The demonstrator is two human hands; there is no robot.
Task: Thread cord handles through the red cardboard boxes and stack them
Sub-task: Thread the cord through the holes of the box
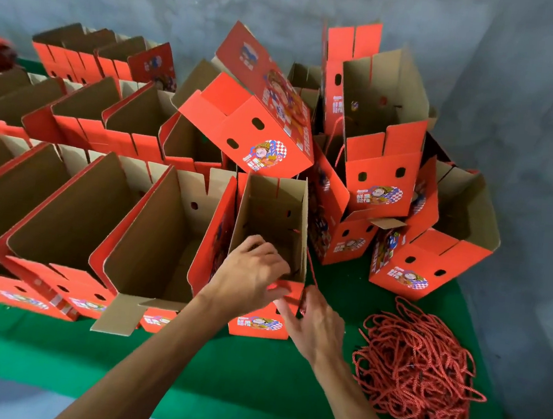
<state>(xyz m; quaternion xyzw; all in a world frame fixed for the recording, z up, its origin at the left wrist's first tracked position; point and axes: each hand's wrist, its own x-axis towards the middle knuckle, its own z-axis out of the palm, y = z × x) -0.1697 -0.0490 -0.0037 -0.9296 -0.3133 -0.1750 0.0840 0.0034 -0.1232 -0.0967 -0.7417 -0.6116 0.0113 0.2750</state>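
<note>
An open red cardboard box with a brown inside stands near the table's front edge. My left hand reaches over its near rim, fingers curled down inside the box. My right hand is at the box's near right corner and pinches a red cord that runs up along the right wall. A short red cord end pokes through a hole inside the box. To the right lies a loose heap of red cords.
Rows of open red boxes fill the green table to the left. A jumbled pile of red boxes rises behind and to the right, one tilted box overhanging. A grey wall stands behind.
</note>
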